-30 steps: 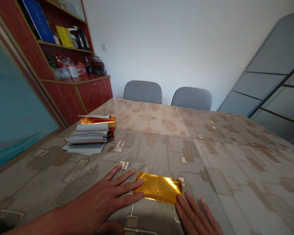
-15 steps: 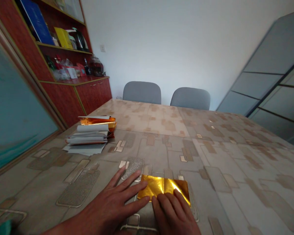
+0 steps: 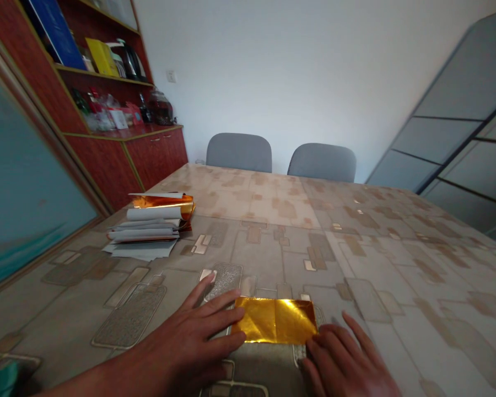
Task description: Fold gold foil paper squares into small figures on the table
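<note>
1. Left hand (image 3: pixel 186 333) lay open, fingers spread, tips at the foil's left edge without gripping; ahead and left of it sat a stack of paper and foil sheets (image 3: pixel 149 229).
2. Between my hands, the folded gold foil (image 3: pixel 275 321) lay flat on the patterned table cover (image 3: pixel 376 264), its centre crease showing.
3. Right hand (image 3: pixel 339 358) lay open and apart from the left, fingers at the foil's lower right corner; light, flat pressure seemed best for foil this thin.

We lose the left forearm (image 3: pixel 86 375) past the frame's edge at 7 o'clock and the right hand (image 3: pixel 343 358) at 5; the bottles and packets (image 3: pixel 107 113) at 10 o'clock are too small to tell apart.
</note>
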Motion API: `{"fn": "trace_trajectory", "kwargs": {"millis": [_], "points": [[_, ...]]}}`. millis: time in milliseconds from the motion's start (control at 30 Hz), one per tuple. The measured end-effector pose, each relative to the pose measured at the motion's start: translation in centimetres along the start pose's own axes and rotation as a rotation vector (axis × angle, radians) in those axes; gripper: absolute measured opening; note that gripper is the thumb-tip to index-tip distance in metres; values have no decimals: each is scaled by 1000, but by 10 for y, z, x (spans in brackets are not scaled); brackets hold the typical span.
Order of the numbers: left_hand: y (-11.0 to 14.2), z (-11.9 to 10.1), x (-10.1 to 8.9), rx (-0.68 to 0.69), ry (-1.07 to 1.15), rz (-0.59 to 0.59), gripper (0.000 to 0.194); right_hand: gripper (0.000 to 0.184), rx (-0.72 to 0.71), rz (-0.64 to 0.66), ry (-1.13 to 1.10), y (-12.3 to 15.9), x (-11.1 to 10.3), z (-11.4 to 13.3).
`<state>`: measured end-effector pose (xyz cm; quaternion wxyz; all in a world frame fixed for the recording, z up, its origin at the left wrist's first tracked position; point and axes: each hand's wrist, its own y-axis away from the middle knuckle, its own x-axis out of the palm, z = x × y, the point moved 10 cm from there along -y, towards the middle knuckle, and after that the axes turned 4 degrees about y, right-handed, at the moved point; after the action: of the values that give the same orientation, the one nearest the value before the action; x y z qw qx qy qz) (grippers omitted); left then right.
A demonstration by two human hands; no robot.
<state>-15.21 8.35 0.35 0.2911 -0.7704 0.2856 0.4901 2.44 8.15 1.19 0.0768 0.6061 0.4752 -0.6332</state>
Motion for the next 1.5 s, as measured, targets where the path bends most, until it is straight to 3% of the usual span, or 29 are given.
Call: {"fn": "trace_trajectory", "kwargs": {"millis": [100,200,300,500,700,867,1033,1233,1367,1500], "points": [[-13,-3,-6,2,-11,-54,36,24,96,24,-184,-23,11,9],[-25,-3,-1,-14,-39,-36,23,12,44,71,-259,-46,30,32],[-31,-1,7,-13,-116,-62,14,8,-9,20,-228,-57,35,44],[-30,-10,8,78,-305,-217,32,16,-18,-37,-238,-54,29,38],[-33,-18,-3,105,-296,-327,26,27,-45,-92,-216,-55,23,39],[-28,-19,5,144,-232,-330,28,33,-54,-76,-238,-50,21,39],[-13,-12,3,138,-174,-311,28,42,-89,-75,-236,-34,6,28],[-14,-20,2,127,-155,-298,30,23,-3,130,-317,-20,12,9],[-22,-27,3,112,-142,-303,33,4,80,132,-423,-31,26,21],[-23,-23,2,105,-83,-318,32,5,152,79,-458,-45,40,34]]}}
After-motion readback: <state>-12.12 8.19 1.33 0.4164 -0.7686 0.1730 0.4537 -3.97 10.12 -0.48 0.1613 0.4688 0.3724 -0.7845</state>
